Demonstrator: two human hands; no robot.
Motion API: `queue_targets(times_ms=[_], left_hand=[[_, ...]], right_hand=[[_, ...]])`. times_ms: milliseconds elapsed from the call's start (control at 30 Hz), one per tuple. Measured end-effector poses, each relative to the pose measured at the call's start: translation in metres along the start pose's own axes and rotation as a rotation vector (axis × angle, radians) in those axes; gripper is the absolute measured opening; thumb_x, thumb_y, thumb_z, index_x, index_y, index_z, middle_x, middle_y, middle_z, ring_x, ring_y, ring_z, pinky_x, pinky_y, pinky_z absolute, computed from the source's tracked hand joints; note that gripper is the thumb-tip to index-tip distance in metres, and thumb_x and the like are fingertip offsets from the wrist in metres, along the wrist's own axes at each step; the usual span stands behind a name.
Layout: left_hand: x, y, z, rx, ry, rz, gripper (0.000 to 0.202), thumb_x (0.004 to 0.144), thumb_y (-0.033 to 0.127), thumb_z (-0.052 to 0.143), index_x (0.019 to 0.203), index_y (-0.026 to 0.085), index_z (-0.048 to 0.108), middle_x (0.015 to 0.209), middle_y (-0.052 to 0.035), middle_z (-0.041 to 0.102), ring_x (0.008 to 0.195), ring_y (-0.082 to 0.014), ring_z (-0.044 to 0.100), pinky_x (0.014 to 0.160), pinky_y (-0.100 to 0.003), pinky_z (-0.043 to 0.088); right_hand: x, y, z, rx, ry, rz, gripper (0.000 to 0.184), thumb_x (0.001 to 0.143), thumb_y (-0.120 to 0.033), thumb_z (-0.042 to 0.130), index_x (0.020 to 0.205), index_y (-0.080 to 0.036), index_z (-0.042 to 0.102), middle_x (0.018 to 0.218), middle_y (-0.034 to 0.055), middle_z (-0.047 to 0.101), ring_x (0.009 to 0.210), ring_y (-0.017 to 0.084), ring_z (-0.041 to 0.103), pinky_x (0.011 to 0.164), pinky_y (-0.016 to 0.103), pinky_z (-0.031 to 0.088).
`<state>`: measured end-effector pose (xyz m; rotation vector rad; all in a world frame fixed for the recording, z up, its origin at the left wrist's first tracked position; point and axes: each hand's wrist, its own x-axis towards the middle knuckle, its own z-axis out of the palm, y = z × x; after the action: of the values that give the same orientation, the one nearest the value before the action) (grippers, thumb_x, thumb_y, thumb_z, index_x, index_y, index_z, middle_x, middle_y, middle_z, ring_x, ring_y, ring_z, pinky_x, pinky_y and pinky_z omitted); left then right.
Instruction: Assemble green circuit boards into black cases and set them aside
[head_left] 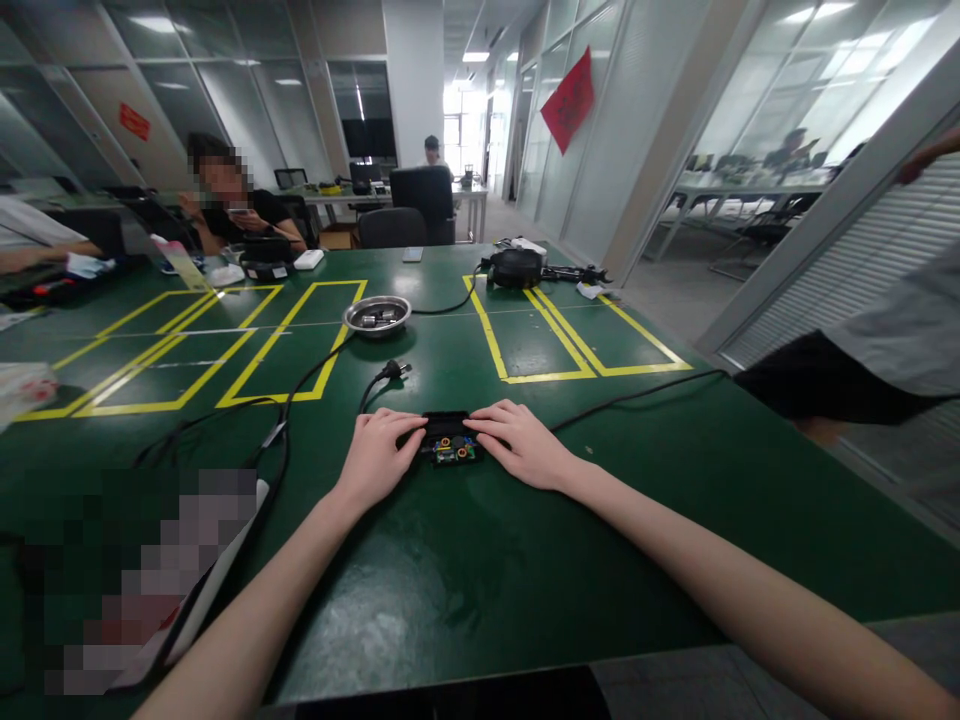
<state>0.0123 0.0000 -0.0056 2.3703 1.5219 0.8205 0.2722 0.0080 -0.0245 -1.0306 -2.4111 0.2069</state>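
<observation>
On the green table lies an opened black power adapter [453, 458]. Its circuit board, with copper-coloured coils, blue parts and green parts, shows in the lower half. Behind the board stands a black cover half [445, 420]. My left hand [381, 450] pinches the adapter's left side, thumb and fingers closed on the case. From the right, my right hand [521, 445] grips the other side in the same way. Just beyond my left hand rests a black mains plug [394, 370], its cord running down behind that hand. The fingers hide both ends of the case.
A metal bowl [377, 316] holding small metal parts stands farther back. Black cables [289, 400] cross the left side, near a blurred-out flat item [172, 580]. Black gear [517, 268] sits at the far edge. People are at the left, the back and the right.
</observation>
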Motion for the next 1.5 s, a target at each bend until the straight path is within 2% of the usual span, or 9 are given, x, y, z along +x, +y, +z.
queue_targets(times_ms=[167, 367, 533, 733, 967, 1067, 1167, 1300, 1500], left_hand=[[0.000, 0.001, 0.001, -0.238, 0.083, -0.042, 0.018, 0.090, 0.024, 0.062, 0.097, 0.020, 0.078, 0.099, -0.0059, 0.081, 0.089, -0.0225, 0.074, 0.083, -0.035, 0.058], [0.000, 0.005, 0.002, -0.488, 0.136, -0.167, 0.027, 0.084, 0.030, 0.068, 0.108, 0.018, 0.074, 0.089, -0.0038, 0.079, 0.082, -0.0211, 0.076, 0.077, -0.033, 0.063], [0.001, 0.006, 0.003, -0.493, 0.176, -0.159, 0.025, 0.084, 0.032, 0.068, 0.103, 0.019, 0.077, 0.090, -0.0039, 0.080, 0.083, -0.0212, 0.076, 0.083, -0.036, 0.064], [0.001, 0.010, 0.003, -0.471, 0.183, -0.140, 0.024, 0.084, 0.031, 0.067, 0.102, 0.019, 0.078, 0.091, -0.0041, 0.080, 0.083, -0.0210, 0.075, 0.083, -0.035, 0.064], [0.000, 0.013, -0.001, -0.455, 0.150, -0.121, 0.023, 0.083, 0.031, 0.067, 0.098, 0.018, 0.078, 0.090, -0.0046, 0.080, 0.080, -0.0199, 0.074, 0.076, -0.032, 0.062], [-0.001, 0.015, -0.002, -0.451, 0.130, -0.119, 0.023, 0.083, 0.029, 0.065, 0.099, 0.017, 0.077, 0.086, -0.0045, 0.079, 0.076, -0.0195, 0.074, 0.066, -0.028, 0.058], [-0.002, 0.016, -0.003, -0.428, 0.127, -0.072, 0.021, 0.082, 0.025, 0.063, 0.096, 0.017, 0.077, 0.083, -0.0035, 0.077, 0.076, -0.0183, 0.072, 0.067, -0.026, 0.056], [-0.002, 0.016, -0.006, -0.372, 0.098, 0.012, 0.018, 0.082, 0.020, 0.061, 0.091, 0.018, 0.076, 0.083, -0.0028, 0.075, 0.075, -0.0164, 0.069, 0.065, -0.024, 0.053], [-0.005, 0.013, -0.009, -0.341, 0.048, 0.089, 0.017, 0.084, 0.015, 0.059, 0.090, 0.017, 0.075, 0.086, -0.0039, 0.074, 0.075, -0.0157, 0.068, 0.062, -0.024, 0.051]], right_hand=[[0.001, -0.003, -0.001, 0.244, 0.136, 0.030, 0.031, 0.102, -0.019, 0.050, 0.118, -0.021, 0.077, 0.120, 0.0110, 0.073, 0.108, 0.023, 0.070, 0.098, 0.042, 0.058], [0.003, -0.007, -0.001, 0.486, 0.226, 0.153, 0.020, 0.097, -0.023, 0.061, 0.104, -0.020, 0.079, 0.114, 0.0109, 0.075, 0.103, 0.023, 0.072, 0.087, 0.037, 0.063], [0.001, -0.004, 0.002, 0.642, 0.253, 0.221, 0.017, 0.094, -0.030, 0.066, 0.098, -0.019, 0.079, 0.109, 0.0104, 0.074, 0.094, 0.020, 0.073, 0.080, 0.034, 0.064], [0.001, -0.003, 0.005, 0.718, 0.280, 0.251, 0.015, 0.089, -0.033, 0.070, 0.083, -0.019, 0.072, 0.098, 0.0077, 0.072, 0.088, 0.019, 0.072, 0.077, 0.033, 0.064], [0.002, -0.005, 0.007, 0.778, 0.254, 0.372, 0.019, 0.085, -0.032, 0.073, 0.096, -0.021, 0.063, 0.093, 0.0043, 0.073, 0.085, 0.018, 0.073, 0.073, 0.031, 0.063], [0.002, -0.008, 0.004, 0.733, 0.244, 0.350, 0.021, 0.086, -0.034, 0.072, 0.101, -0.020, 0.065, 0.089, 0.0034, 0.071, 0.082, 0.018, 0.073, 0.071, 0.031, 0.063], [0.002, -0.011, 0.001, 0.703, 0.229, 0.302, 0.020, 0.088, -0.033, 0.071, 0.102, -0.019, 0.067, 0.088, 0.0035, 0.071, 0.084, 0.018, 0.072, 0.076, 0.033, 0.064], [-0.001, -0.012, -0.002, 0.687, 0.202, 0.222, 0.016, 0.089, -0.030, 0.071, 0.098, -0.019, 0.068, 0.095, 0.0053, 0.070, 0.086, 0.018, 0.072, 0.083, 0.036, 0.065], [-0.004, -0.012, -0.008, 0.613, 0.171, 0.063, 0.012, 0.085, -0.024, 0.074, 0.095, -0.019, 0.068, 0.109, 0.0089, 0.069, 0.093, 0.019, 0.070, 0.083, 0.036, 0.063]])
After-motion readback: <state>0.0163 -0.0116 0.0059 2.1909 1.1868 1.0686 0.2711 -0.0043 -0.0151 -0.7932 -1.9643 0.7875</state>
